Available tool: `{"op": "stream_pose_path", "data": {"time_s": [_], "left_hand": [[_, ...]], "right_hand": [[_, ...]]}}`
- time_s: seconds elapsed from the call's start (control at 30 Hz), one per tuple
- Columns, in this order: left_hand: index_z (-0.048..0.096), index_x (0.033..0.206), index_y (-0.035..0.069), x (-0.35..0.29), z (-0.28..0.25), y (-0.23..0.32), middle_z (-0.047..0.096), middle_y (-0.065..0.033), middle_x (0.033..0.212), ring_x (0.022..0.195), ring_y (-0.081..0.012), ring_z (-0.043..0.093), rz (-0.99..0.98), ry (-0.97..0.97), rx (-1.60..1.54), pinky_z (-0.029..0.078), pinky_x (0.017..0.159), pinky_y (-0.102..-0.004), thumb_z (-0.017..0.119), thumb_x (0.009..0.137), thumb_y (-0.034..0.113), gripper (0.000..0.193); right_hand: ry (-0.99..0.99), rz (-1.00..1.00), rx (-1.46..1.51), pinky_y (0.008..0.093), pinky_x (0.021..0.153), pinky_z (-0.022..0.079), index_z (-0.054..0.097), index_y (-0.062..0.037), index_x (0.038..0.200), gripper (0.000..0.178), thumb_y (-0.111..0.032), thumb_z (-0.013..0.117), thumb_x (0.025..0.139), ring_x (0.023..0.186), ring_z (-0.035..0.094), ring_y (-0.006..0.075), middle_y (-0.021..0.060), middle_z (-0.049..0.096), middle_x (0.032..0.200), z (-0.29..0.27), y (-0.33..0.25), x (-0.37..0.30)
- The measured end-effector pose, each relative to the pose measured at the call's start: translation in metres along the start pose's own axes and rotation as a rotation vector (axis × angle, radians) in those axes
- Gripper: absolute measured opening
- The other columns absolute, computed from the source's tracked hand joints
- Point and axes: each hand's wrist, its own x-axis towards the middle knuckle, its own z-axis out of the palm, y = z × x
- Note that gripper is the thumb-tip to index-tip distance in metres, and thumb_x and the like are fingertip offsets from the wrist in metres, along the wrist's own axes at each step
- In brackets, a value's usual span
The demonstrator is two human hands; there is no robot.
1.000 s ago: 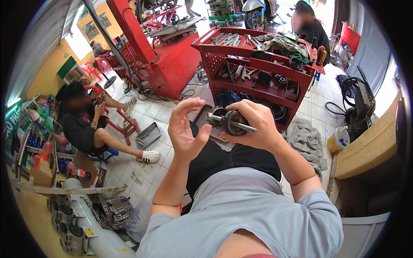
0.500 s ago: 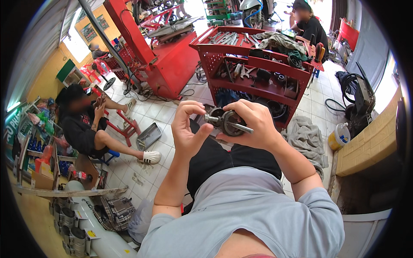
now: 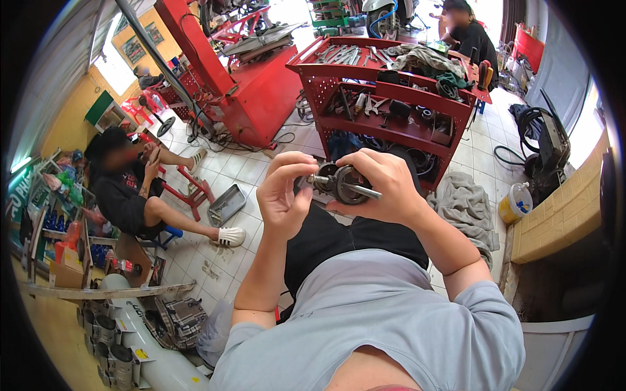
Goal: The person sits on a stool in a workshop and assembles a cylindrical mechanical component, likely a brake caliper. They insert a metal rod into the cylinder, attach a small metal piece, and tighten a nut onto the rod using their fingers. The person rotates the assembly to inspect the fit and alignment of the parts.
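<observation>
In front of my lap I hold a round, dark metal machine part with a bright rod sticking out of its right side. My right hand wraps round the body, thumb below and fingers over the top. At the other end, my left hand pinches a silvery bolt-like end between thumb and fingers. Those fingertips hide some of it. The part's exact kind I cannot make out.
Just ahead stands a red tool trolley with wrenches and rags. A seated person is at left, beside a grey tray. Grey cloth and a bucket lie to the right. Another person is at the far right.
My left thumb and fingers have closed in on the bolt-like end; they were spread wider before. My right hand keeps its grip on the metal part.
</observation>
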Motion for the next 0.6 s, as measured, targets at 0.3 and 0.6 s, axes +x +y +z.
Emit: {"op": "stream_pose_path", "data": {"time_s": [0.3,0.6], "left_hand": [[0.056,0.107,-0.004,-0.003,0.000,-0.003,0.052,-0.0093,0.106,0.101,-0.0164,0.050,-0.014,-0.053,0.157,0.038,0.092,-0.0295,0.064,0.083,0.013,0.030],[0.057,0.109,-0.003,-0.003,-0.004,-0.006,0.053,-0.0099,0.109,0.102,-0.0167,0.051,-0.032,-0.025,0.157,0.039,0.090,-0.0291,0.065,0.075,0.009,0.037]], "right_hand": [[0.007,-0.005,-0.010,0.0358,0.058,0.049,0.061,-0.0098,0.094,0.050,-0.037,0.085,0.059,0.069,0.064,0.0267,0.0054,0.064,0.081,-0.001,-0.001,-0.001],[0.017,-0.012,-0.014,0.0355,0.058,0.049,0.061,-0.0099,0.094,0.050,-0.037,0.085,0.059,0.068,0.064,0.0264,0.0054,0.064,0.080,-0.002,-0.002,0.001]]}}
